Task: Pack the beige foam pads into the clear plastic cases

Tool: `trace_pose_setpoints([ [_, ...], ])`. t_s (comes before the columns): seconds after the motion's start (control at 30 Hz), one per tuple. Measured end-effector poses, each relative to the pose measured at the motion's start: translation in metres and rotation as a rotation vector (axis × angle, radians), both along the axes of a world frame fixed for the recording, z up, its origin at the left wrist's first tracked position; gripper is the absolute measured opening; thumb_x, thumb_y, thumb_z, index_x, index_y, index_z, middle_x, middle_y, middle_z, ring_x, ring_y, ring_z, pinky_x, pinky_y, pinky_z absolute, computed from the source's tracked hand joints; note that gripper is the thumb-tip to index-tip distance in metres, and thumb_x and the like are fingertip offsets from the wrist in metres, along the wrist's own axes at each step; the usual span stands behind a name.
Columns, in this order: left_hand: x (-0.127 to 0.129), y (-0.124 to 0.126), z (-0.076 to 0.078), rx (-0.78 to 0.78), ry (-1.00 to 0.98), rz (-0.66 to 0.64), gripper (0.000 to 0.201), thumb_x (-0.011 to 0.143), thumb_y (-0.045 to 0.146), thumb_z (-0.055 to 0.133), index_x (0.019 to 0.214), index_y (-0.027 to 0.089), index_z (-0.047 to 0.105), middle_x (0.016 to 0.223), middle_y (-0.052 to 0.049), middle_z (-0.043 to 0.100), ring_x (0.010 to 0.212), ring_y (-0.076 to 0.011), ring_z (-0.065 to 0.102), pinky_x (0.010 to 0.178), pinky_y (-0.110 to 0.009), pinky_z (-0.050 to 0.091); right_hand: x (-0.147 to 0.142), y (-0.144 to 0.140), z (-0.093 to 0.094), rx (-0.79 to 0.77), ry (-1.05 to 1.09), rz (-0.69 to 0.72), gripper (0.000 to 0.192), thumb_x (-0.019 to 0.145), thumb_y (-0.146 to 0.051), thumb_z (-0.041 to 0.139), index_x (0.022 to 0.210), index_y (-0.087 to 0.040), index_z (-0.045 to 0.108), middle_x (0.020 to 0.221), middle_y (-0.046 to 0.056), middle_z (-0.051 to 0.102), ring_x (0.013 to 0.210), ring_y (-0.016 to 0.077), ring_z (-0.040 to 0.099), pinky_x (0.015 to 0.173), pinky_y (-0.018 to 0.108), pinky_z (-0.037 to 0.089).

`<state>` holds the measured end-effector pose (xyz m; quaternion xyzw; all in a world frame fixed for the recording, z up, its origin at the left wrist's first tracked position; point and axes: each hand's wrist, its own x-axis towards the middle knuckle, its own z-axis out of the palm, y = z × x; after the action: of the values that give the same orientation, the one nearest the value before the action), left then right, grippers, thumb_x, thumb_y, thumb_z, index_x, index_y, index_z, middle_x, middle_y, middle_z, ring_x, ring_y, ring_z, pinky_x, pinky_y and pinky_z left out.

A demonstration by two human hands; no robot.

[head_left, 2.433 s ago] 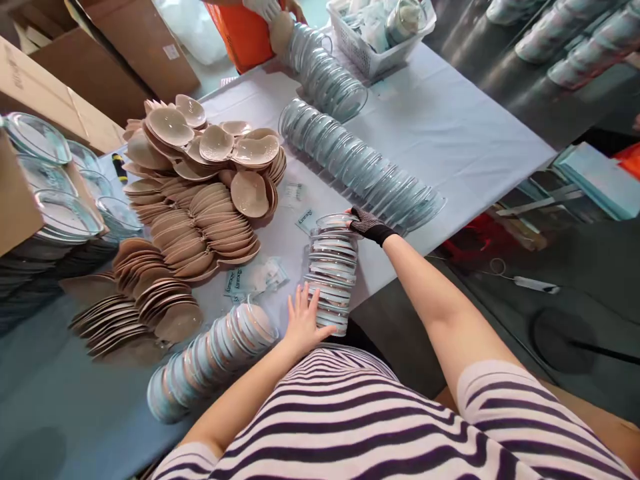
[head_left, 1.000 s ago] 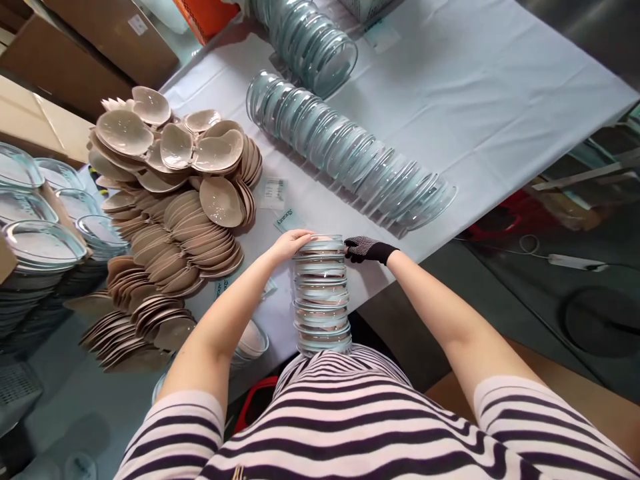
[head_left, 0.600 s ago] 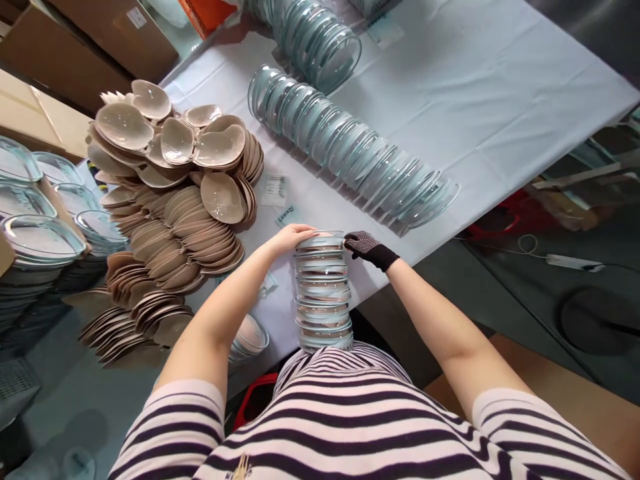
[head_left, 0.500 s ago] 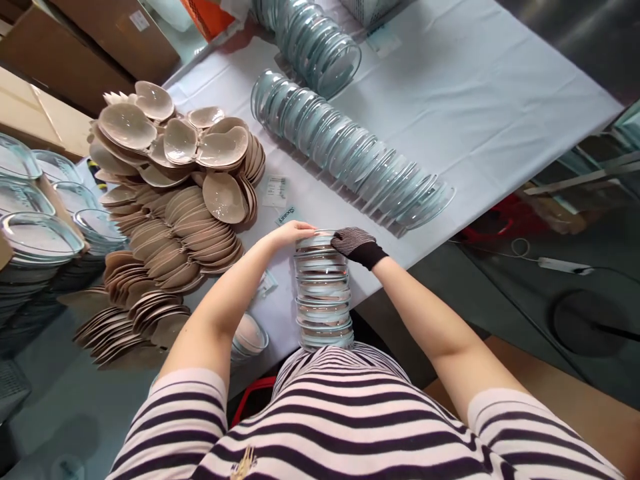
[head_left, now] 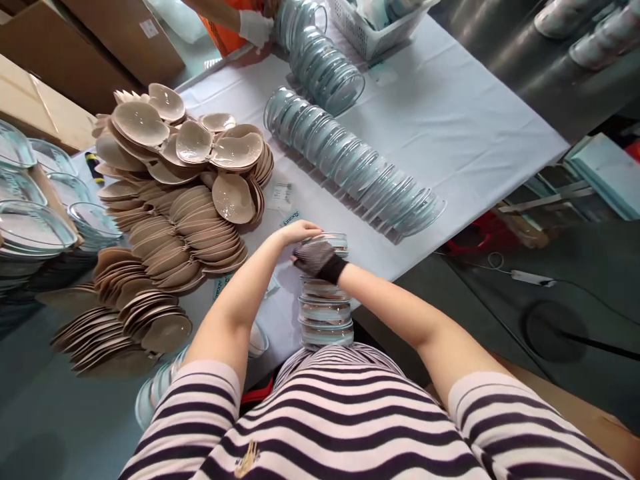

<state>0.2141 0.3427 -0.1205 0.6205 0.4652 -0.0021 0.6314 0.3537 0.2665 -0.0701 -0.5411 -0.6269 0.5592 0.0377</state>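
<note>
A row of clear plastic cases with pale teal rims runs from the table edge at my waist away from me. At its far end, my bare left hand has its fingers together on the left edge of the end case. My right hand, in a dark striped glove, reaches across the row just below my left hand. Its fingers are bent near the left side of the cases. Motion blur and the glove hide whether it holds anything.
Glossy beige-brown bra cups lie in nested piles to the left. A long row of clear cases crosses the white table. Behind it are more cases, a white basket and another person's white-gloved hand.
My right hand has moved left from the right edge of the end case to across the row. My left hand stays at the left edge. Another person's gloved hand has come into view at the back.
</note>
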Motion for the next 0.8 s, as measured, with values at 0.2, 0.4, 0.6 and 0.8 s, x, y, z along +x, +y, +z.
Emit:
trace_pose_setpoints([
  [0.2,0.014,-0.053,-0.006,0.49,0.212,0.119,0.047,0.086,0.045,0.061,0.127,0.024,0.06,0.123,-0.008,0.062,0.119,-0.0267,0.054,0.107,-0.039,0.039,0.115,-0.037,-0.064,-0.377,-0.027,-0.37,0.029,0.092,-0.028,0.052,0.118,-0.017,0.057,0.083,0.005,0.068,0.068,0.0149,0.063,0.064,0.026,0.054],
  [0.4,0.01,-0.047,-0.003,0.455,0.208,0.056,0.042,0.087,0.045,0.06,0.123,0.023,0.059,0.119,-0.007,0.062,0.115,-0.025,0.055,0.103,-0.037,0.041,0.126,-0.037,-0.104,-0.611,0.187,-0.248,0.017,0.076,-0.024,0.07,0.084,-0.018,0.057,0.061,-0.003,0.057,0.053,0.0098,0.056,0.052,0.02,0.051],
  [0.6,0.008,-0.046,-0.005,0.462,0.223,0.044,0.043,0.087,0.044,0.06,0.123,0.021,0.059,0.118,-0.008,0.062,0.115,-0.0254,0.055,0.103,-0.038,0.041,0.123,-0.038,-0.098,-0.642,0.228,-0.248,0.022,0.079,-0.031,0.07,0.076,-0.017,0.053,0.061,-0.002,0.054,0.052,0.0107,0.056,0.052,0.024,0.054],
  [0.8,0.004,-0.04,-0.008,0.438,0.149,-0.01,0.043,0.087,0.045,0.058,0.123,0.022,0.059,0.118,-0.007,0.062,0.114,-0.0237,0.056,0.103,-0.036,0.041,0.126,-0.05,-0.097,-0.459,0.167,-0.354,0.029,0.08,-0.038,0.071,0.074,-0.018,0.05,0.062,-0.003,0.051,0.056,0.0102,0.054,0.053,0.021,0.053],
])
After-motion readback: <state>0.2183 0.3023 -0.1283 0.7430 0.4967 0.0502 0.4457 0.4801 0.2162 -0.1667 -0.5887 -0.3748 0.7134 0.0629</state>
